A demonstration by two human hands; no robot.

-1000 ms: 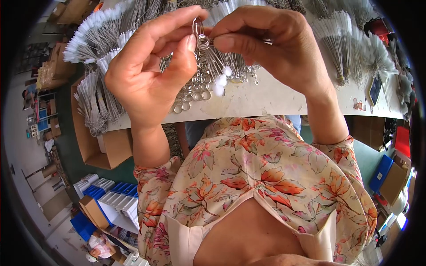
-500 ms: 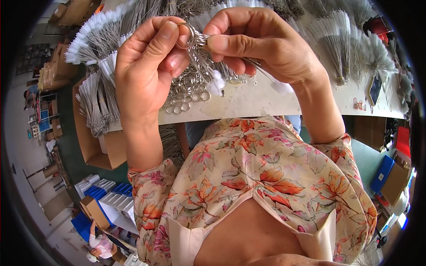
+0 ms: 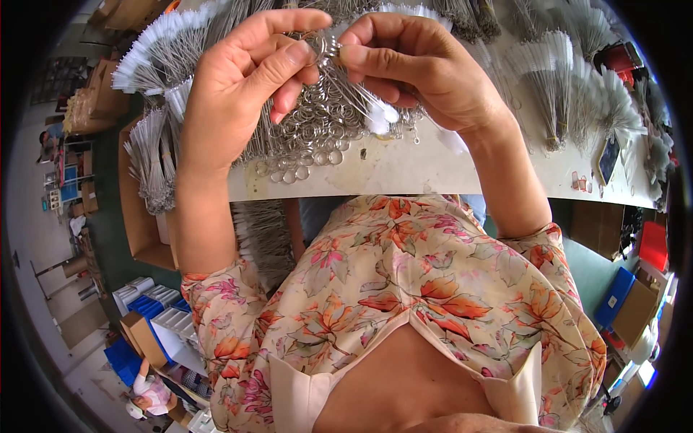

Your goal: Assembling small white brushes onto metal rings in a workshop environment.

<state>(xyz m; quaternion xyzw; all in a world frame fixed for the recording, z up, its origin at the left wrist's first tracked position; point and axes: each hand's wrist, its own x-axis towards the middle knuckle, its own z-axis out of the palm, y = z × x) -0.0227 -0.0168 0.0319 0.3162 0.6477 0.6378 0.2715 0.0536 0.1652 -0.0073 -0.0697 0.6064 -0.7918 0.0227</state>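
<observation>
Above the table, my left hand (image 3: 245,83) pinches a metal ring (image 3: 315,45) between thumb and fingers, its index finger raised. Opposite it, my right hand (image 3: 433,72) has thumb and forefinger closed on the looped wire ends of several thin brushes (image 3: 380,115). Those loops lie right at the ring; whether all are threaded on it I cannot tell. The brushes' white bristle heads hang down between my hands. Below them lies a heap of loose metal rings (image 3: 310,133) near the table's front edge.
Bundles of white-bristled wire brushes (image 3: 552,90) stand on the right of the white table (image 3: 404,169), with more bundles (image 3: 170,54) at the left. A cardboard box (image 3: 148,249) sits beside the table at left. Another person (image 3: 151,393) is in the lower left background.
My left index finger has lifted off the ring, and that hand has opened slightly. The brush heads have swung a little right and upward. My right hand keeps its pinch.
</observation>
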